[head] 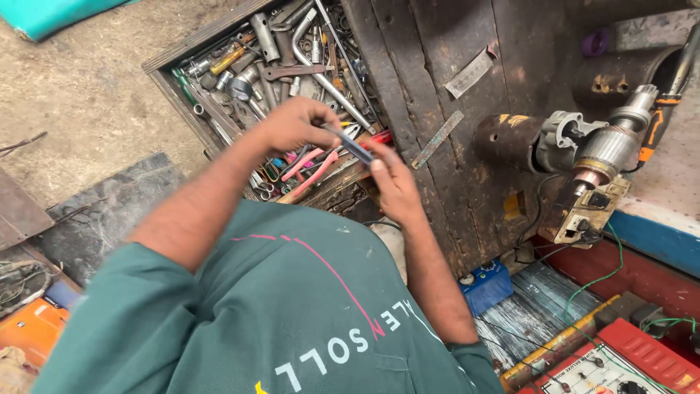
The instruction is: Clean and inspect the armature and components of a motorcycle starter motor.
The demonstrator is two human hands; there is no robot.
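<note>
On the far left we see a dusty concrete floor, rough and pale, with a teal sheet at its top edge and a dark slate-like slab lower down. An orange box sits at the bottom left corner.

Next comes an open wooden tray, its rim worn and grimy, packed with steel wrenches, sockets and pink-handled pliers.

Over the tray's near edge, our left hand has its grip closed on the upper end of a slim dark blue tool, pen-shaped with a metal end. Our right hand pinches its lower end with thumb and fingertips, so the tool is held slanted between both hands, above the pliers.

Further right, the counter is dark, oil-stained planks carrying two flat metal strips. Beyond lies a rusty cylindrical motor housing and a copper-wound armature. Below sit a blue meter box, green wires and a red panel.
</note>
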